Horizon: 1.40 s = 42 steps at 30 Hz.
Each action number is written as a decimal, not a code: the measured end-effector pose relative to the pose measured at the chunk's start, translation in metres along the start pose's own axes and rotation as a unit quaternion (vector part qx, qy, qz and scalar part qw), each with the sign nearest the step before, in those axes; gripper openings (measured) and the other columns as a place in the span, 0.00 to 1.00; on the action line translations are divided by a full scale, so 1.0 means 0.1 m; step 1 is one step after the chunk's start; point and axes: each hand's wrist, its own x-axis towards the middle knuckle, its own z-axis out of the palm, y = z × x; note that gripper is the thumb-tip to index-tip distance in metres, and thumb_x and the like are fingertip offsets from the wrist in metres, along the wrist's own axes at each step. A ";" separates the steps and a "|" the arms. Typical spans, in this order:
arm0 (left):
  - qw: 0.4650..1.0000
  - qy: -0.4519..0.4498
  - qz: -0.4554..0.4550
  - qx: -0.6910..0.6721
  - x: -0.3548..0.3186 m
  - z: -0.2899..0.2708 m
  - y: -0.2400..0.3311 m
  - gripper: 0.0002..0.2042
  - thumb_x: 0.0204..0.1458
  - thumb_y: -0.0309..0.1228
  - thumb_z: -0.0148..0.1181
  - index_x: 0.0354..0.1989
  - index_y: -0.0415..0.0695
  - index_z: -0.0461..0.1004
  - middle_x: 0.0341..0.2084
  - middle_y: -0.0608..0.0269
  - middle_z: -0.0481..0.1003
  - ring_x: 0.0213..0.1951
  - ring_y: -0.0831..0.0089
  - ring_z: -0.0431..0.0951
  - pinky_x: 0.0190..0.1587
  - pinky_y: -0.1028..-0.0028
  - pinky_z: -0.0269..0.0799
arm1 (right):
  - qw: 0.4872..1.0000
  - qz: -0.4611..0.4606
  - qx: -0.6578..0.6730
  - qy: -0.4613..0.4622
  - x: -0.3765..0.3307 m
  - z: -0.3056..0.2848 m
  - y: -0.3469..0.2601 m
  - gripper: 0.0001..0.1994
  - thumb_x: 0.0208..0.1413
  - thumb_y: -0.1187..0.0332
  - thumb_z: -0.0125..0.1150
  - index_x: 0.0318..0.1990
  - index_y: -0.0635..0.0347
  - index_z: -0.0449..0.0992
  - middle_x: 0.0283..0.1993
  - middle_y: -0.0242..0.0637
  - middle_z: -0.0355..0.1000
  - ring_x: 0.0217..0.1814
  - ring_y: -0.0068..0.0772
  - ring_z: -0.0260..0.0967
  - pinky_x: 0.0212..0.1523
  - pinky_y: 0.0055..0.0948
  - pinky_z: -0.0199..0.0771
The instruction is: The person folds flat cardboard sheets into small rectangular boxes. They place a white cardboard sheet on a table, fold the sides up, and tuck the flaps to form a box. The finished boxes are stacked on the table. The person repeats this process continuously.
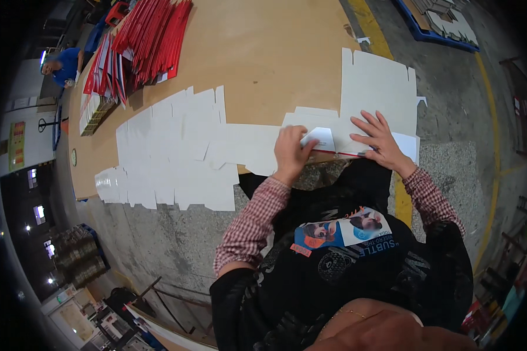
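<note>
A flat cardboard box blank, pale grey-white with slots along its edges, lies at the table's near right edge. Along its near side a small white flap with a red edge is folded over. My left hand is closed at the left end of this flap, its fingers curled and its thumb against the flap. On the right, my right hand rests on the blank with its fingers spread. Left of my hands, more flat white blanks lie overlapped in a row, reaching over the near table edge.
A heap of red folded cartons stands at the table's far left. Beyond it is a co-worker in a blue shirt. A blue pallet with stacked cardboard sits on the floor at the far right. Yellow lines mark the concrete floor.
</note>
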 end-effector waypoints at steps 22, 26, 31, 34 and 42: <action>0.964 -0.172 0.158 0.124 -0.31 0.18 0.47 0.52 0.36 0.54 0.70 0.68 0.36 0.55 0.64 0.37 0.56 0.69 0.40 0.50 0.68 0.34 0.36 | 0.995 0.029 -0.090 -0.011 0.14 -0.23 -0.37 0.38 0.50 0.82 0.53 0.71 0.43 0.59 0.77 0.35 0.47 0.79 0.51 0.40 0.76 0.51 0.40; 0.946 -0.181 0.204 0.173 -0.18 -0.46 0.01 0.26 0.38 0.30 0.64 0.51 0.41 0.73 0.46 0.51 0.74 0.52 0.57 0.73 0.53 0.55 0.68 | 0.999 0.015 -0.039 -0.014 0.06 -0.26 -0.22 0.39 0.51 0.84 0.52 0.71 0.42 0.58 0.77 0.37 0.47 0.79 0.50 0.41 0.76 0.51 0.38; 0.868 -0.479 0.091 0.091 0.74 -0.58 0.09 0.18 0.45 0.42 0.68 0.38 0.40 0.78 0.30 0.55 0.78 0.35 0.60 0.79 0.36 0.66 0.73 | 0.972 -0.068 -0.012 0.224 -0.09 -0.06 0.08 0.31 0.57 0.70 0.57 0.70 0.42 0.61 0.77 0.42 0.45 0.79 0.55 0.36 0.76 0.54 0.32; 0.908 -0.406 0.097 0.038 0.84 -0.45 -0.20 0.21 0.46 0.46 0.70 0.36 0.39 0.78 0.27 0.56 0.78 0.30 0.62 0.78 0.33 0.67 0.71 | 0.980 -0.005 -0.200 -0.019 0.07 -0.05 -0.13 0.27 0.62 0.53 0.51 0.69 0.37 0.63 0.78 0.37 0.45 0.81 0.51 0.31 0.76 0.54 0.27; 0.991 -0.081 -0.087 -0.059 -0.06 -0.73 -0.69 0.14 0.43 0.31 0.72 0.24 0.37 0.71 0.16 0.60 0.71 0.20 0.70 0.72 0.25 0.70 0.66 | 0.999 -0.016 -0.037 0.002 0.28 0.18 -0.06 0.20 0.55 0.66 0.63 0.56 0.56 0.72 0.55 0.43 0.66 0.57 0.46 0.64 0.58 0.44 0.62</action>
